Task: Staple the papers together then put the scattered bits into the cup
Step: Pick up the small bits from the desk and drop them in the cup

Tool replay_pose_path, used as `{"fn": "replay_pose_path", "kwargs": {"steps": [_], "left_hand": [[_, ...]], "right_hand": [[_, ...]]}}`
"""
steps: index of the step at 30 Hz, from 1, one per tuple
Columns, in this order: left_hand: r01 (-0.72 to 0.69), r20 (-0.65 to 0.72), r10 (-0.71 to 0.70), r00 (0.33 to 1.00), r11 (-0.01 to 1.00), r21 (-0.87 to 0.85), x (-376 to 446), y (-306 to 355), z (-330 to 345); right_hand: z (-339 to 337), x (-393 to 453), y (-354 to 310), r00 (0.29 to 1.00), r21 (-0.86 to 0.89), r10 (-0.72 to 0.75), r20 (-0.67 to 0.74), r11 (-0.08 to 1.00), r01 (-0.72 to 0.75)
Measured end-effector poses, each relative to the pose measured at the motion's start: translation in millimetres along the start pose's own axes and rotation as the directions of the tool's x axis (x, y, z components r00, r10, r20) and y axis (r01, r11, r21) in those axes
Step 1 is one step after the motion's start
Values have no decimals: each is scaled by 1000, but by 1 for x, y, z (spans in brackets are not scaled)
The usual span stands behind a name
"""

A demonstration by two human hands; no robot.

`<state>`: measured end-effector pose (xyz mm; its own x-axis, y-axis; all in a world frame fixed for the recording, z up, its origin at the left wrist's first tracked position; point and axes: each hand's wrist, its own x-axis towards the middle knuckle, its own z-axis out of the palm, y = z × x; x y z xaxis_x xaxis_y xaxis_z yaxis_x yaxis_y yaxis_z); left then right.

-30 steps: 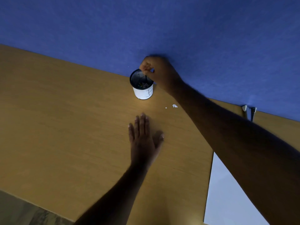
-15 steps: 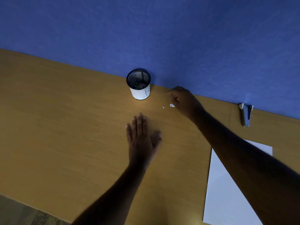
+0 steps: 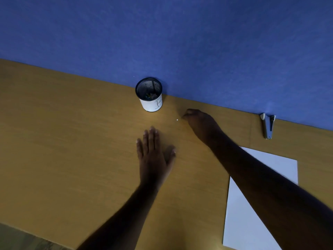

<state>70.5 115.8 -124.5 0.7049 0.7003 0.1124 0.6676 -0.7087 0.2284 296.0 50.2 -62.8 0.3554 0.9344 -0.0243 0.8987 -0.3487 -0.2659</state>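
One white bit [image 3: 177,120] lies on the desk [image 3: 72,141] between the cup [image 3: 151,98] and the right hand [image 3: 200,123], whose curled fingertips meet the surface; whether they pinch a bit cannot be told. The left hand [image 3: 153,152] lies flat, fingers straight. The papers [image 3: 252,204] sit apart at right, near the stapler [image 3: 267,126]. Risk: so small a bit may slip from a pinch or be flicked away.
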Motion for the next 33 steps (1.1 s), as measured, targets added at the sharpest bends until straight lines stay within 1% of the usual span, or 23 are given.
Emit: {"fn": "replay_pose_path", "kwargs": {"steps": [8, 11, 14, 16, 18, 20, 23, 24, 26, 28, 29, 31, 33], "left_hand": [[-3, -1, 3, 1000, 1000, -4, 0, 1, -1], [-3, 4, 3, 1000, 1000, -7, 0, 0, -1], [-5, 14, 5, 1000, 1000, -2, 0, 0, -1], [-3, 14, 3, 1000, 1000, -4, 0, -1, -1], [-1, 22, 2, 1000, 1000, -9, 0, 0, -1], [3, 25, -2, 1000, 1000, -15, 0, 0, 0], [11, 20, -11, 1000, 1000, -16, 0, 0, 0], [11, 17, -11, 1000, 1000, -17, 0, 0, 0], [12, 15, -11, 1000, 1000, -19, 0, 1, 0], [12, 13, -11, 1000, 1000, -22, 0, 1, 0], [11, 11, -11, 1000, 1000, -26, 0, 1, 0], [8, 14, -8, 1000, 999, -32, 0, 1, 0], [8, 13, -8, 1000, 1000, -26, 0, 1, 0]], "right_hand": [[-5, -5, -5, 1000, -23, 0, 11, 1000, 0], [-1, -4, -3, 1000, -47, -15, -5, 999, 15], [5, -1, 2, 998, -46, -29, -49, 999, 26], [6, 3, 5, 998, -12, -19, -54, 1000, 18], [3, 4, 8, 996, 144, 73, -54, 987, -65], [-1, 1, 11, 975, 379, 218, -53, 907, -182], [-6, -3, 14, 898, 654, 419, -131, 718, -240], [-8, -3, 13, 868, 726, 482, -120, 639, -254], [-16, 1, 11, 812, 850, 582, -44, 449, -276], [-27, 6, 4, 783, 929, 621, 29, 272, -250], [-33, 9, -1, 782, 950, 621, 47, 215, -227], [-43, 17, -12, 792, 968, 608, 54, 162, -190], [-54, 32, -24, 809, 972, 587, 34, 169, -163]]}}
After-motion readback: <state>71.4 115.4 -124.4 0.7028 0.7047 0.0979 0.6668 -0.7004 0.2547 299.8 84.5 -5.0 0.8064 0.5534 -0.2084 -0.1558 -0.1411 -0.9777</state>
